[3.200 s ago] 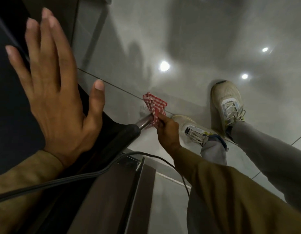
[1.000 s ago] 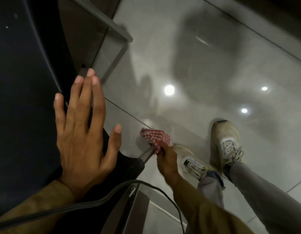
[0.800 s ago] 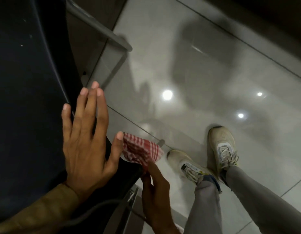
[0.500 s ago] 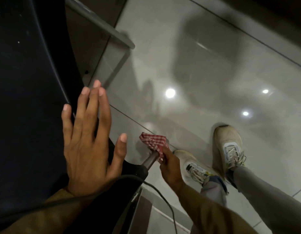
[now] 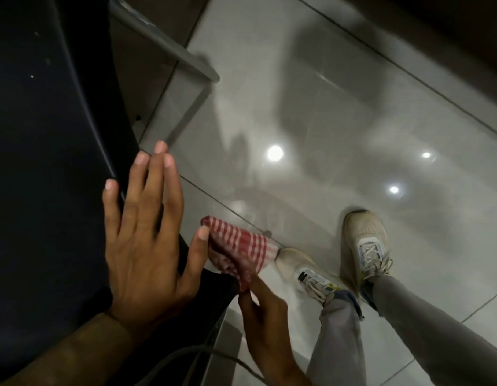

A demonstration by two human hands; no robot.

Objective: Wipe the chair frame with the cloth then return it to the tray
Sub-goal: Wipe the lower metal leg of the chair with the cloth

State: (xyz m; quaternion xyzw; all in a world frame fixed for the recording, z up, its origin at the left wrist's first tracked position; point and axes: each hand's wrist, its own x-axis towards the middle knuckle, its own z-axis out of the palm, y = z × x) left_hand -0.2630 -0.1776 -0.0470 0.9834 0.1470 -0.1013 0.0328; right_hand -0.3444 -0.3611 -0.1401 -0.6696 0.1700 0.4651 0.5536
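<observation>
My right hand (image 5: pixel 265 316) grips a red and white checked cloth (image 5: pixel 240 252) bunched at the near corner of the dark chair (image 5: pixel 52 162). The cloth covers the upper end of the chair leg there, so the metal under it is hidden. My left hand (image 5: pixel 147 238) lies flat on the chair's dark surface, fingers spread, its thumb touching the cloth. A grey metal frame bar (image 5: pixel 169 45) of the chair runs out at the top. No tray is in view.
Glossy grey floor tiles (image 5: pixel 339 121) reflect ceiling lights. My two feet in pale sneakers (image 5: pixel 364 240) stand at the right, close to the chair. A dark cable (image 5: pixel 191 355) loops across the bottom.
The right hand has slid the cloth up the chair leg toward the seat corner, next to my left thumb. The left hand stays flat on the chair.
</observation>
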